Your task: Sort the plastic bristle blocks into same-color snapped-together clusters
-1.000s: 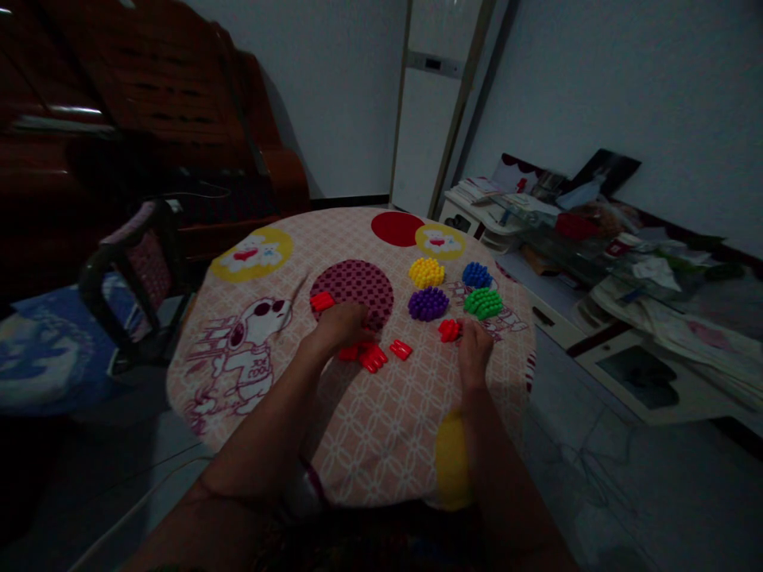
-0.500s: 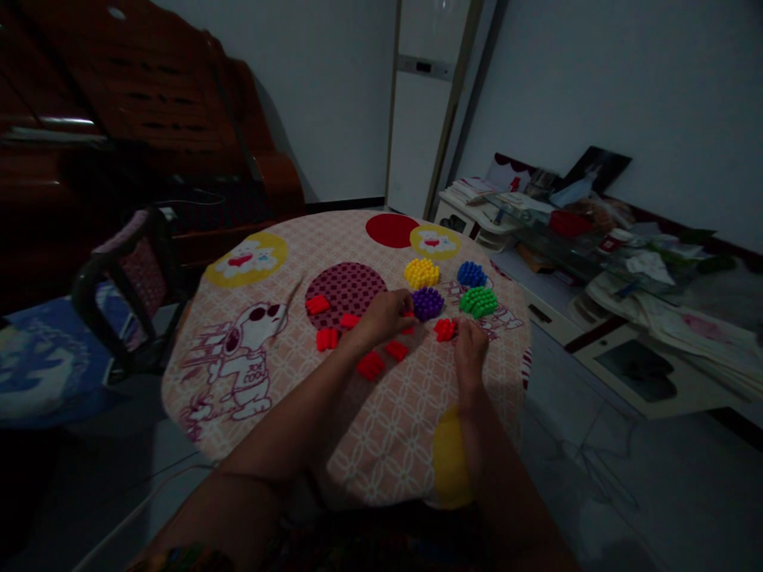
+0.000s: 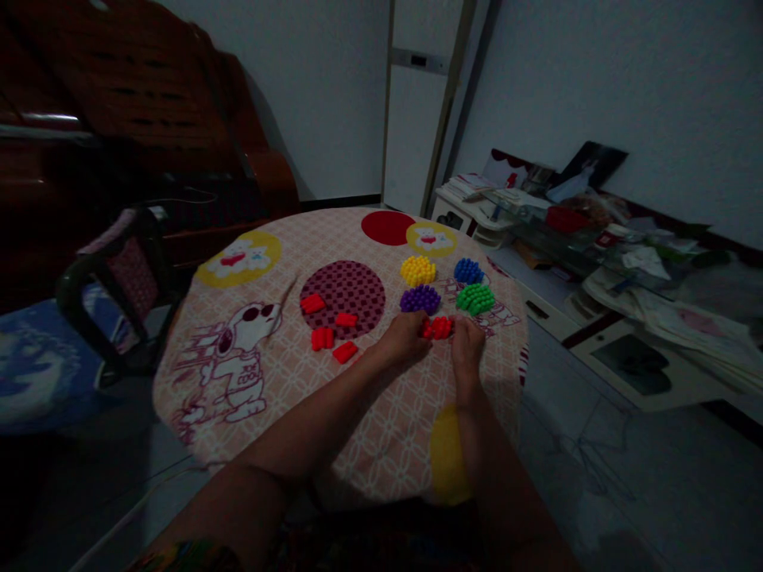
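Observation:
My left hand (image 3: 408, 337) is closed at the left end of a row of small bumpy red plastic pieces (image 3: 439, 327). At the right end of that row, my right hand (image 3: 468, 343) has its fingers closed on the pieces. Behind my hands are bumpy clusters of the same sort: purple (image 3: 420, 299), yellow (image 3: 418, 271), blue (image 3: 468, 271) and green (image 3: 475, 299). Several loose red pieces (image 3: 323, 339) lie left of my left forearm, which may cover others.
A patterned cloth covers the round table (image 3: 381, 429). At the left stands a chair (image 3: 128, 270), with a carved wooden bench (image 3: 149, 119) behind it. A cluttered low cabinet (image 3: 536, 214) runs along the right wall.
My left hand has moved right and nearer, close to my right hand. The red row between them looks longer. Some red pieces near my left forearm no longer show.

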Demonstrator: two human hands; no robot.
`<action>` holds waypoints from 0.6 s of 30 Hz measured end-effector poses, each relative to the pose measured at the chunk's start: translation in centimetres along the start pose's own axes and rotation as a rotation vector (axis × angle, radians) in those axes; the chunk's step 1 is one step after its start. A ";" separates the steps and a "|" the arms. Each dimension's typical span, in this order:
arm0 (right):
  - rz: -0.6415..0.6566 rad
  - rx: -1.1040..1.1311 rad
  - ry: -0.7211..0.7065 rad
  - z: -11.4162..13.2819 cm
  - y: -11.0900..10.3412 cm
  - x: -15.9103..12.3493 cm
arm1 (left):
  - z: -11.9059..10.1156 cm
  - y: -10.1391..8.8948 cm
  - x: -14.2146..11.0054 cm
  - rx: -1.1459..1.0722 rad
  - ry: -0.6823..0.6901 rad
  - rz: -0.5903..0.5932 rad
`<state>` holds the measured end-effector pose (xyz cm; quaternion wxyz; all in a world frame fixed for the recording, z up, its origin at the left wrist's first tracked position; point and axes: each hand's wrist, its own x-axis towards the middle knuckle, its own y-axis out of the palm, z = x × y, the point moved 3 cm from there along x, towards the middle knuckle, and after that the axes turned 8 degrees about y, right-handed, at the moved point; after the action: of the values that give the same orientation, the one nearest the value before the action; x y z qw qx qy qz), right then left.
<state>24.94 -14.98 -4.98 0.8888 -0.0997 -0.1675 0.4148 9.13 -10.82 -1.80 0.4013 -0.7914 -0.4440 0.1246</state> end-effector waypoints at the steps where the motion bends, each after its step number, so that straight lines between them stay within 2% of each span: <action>1: -0.001 0.001 0.003 0.0 0.0 0.0 | 0.0 0.0 0.1 0.004 -0.011 0.001; 12: 0.003 0.002 -0.011 -0.3 0.0 0.1 | -0.1 0.8 1.2 -0.029 0.011 -0.042; 15: 0.000 0.000 -0.011 -0.5 0.0 0.1 | -0.2 -0.4 0.9 -0.015 0.030 -0.035; 18: -0.002 0.012 -0.010 -0.4 0.0 0.1 | 0.2 -3.1 0.6 0.009 0.063 -0.044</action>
<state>25.15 -14.91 -5.38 0.8889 -0.0921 -0.1696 0.4155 7.46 -9.37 0.47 0.4212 -0.7832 -0.4478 0.0928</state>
